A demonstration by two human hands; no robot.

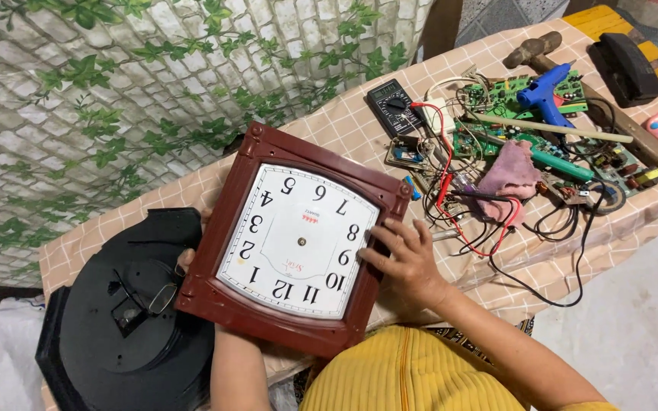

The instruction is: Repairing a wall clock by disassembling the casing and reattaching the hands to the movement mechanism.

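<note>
We start with the surface (329, 129), a table under a beige checked cloth set against a brick-and-ivy patterned backdrop. Over its near-left corner lies the big round black plastic clock back (127, 320), rear side up, a pair of wire-framed spectacles (163, 297) resting on it.

Next, the piece we are handling: the square clock case with dark red-brown plastic frame and white numbered dial (295, 240), tilted up towards us, dial facing us, numerals turned round, no pointers visible on the centre pin. Our right hand (405, 262) lies flat and open against the frame's right edge, fingers spread onto the dial rim. Our left hand (186, 262) is mostly hidden behind the left edge; only fingertips show, so we cannot tell how tightly it grips.

To do this well, we judge it wise to support both edges evenly and keep fingers off the dial.

Further right sit a blue glue gun (544, 93), a black multimeter (394, 105), green circuit boards (496, 95), a pink rag (510, 173) and tangled red and black wires (489, 221).
</note>
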